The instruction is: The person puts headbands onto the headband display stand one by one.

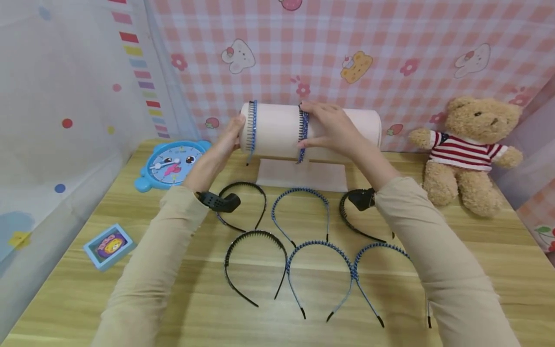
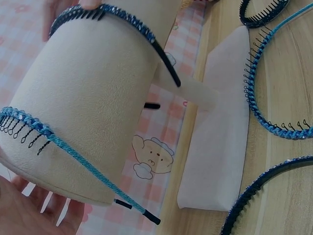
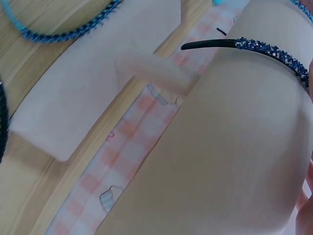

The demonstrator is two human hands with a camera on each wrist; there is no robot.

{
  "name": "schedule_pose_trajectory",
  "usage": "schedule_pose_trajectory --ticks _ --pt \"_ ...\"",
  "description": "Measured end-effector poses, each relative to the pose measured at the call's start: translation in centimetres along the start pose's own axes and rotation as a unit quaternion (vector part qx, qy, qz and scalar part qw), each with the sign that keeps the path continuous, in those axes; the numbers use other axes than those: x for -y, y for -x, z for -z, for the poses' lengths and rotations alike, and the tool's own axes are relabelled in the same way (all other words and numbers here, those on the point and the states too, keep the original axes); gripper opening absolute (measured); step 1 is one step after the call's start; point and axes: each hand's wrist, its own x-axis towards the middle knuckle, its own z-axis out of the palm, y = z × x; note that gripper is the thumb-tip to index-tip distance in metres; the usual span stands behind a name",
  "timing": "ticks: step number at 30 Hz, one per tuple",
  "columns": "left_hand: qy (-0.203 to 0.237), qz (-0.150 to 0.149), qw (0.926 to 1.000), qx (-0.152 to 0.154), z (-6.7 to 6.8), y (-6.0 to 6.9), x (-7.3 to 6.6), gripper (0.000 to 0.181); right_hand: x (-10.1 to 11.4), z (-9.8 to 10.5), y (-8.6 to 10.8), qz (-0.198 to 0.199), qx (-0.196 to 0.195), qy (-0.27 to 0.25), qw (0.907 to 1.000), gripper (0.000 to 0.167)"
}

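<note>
On the bench (image 1: 65,294), far L, sit a small blue box (image 1: 127,248) w/ a pic in it & a blue clock (image 1: 165,159) w/ a face. Next is my left grip (image 1: 225,143): fingers mostly straight, not curled, touching the L end of the big white roll (image 1: 277,130). Close to that end, a light blue hairband (image 1: 254,120) goes over the roll. Near the mid, the dark blue hairband (image 1: 305,127) sits over it too, & my right grip (image 1: 336,127) pinches that one, thumb low, fingertips up top. Below the roll is its flat white foot (image 1: 303,174). In front, 6 more hairbands (image 1: 300,189) lie in 2 rows, some black, some blue; my R arm hides bits of the R ones. Far R, a teddy (image 1: 461,166) w/ a stripy top sits by the pink check cloth (image 1: 277,58).
</note>
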Motion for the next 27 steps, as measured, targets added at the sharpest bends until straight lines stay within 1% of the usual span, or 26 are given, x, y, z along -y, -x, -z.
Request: schedule_pose_trajectory --ticks 5,11,16,20,27 --pt "-0.002 -0.003 1.0 0.005 0.1 0.0 0.1 0.053 1.0 -0.7 -0.9 0.007 0.002 0.001 1.0 0.087" --pt "0.004 -0.013 0.9999 0.01 0.2 -0.1 0.3 0.052 1.9 -1.3 -2.0 0.018 0.011 0.019 0.9996 0.088" --pt "0.004 -0.016 0.9997 0.015 0.0 -0.2 0.2 0.053 2.6 -1.7 -2.7 0.014 0.018 0.032 0.9992 0.089" --pt "0.007 -0.013 0.9998 0.015 0.1 -0.1 0.1 0.053 3.4 -2.1 -3.4 0.014 0.024 0.045 0.9986 0.089" --pt "0.005 -0.01 0.9999 0.011 0.1 0.0 0.2 0.052 4.3 -2.9 -4.1 0.01 0.031 0.041 0.9986 0.09"
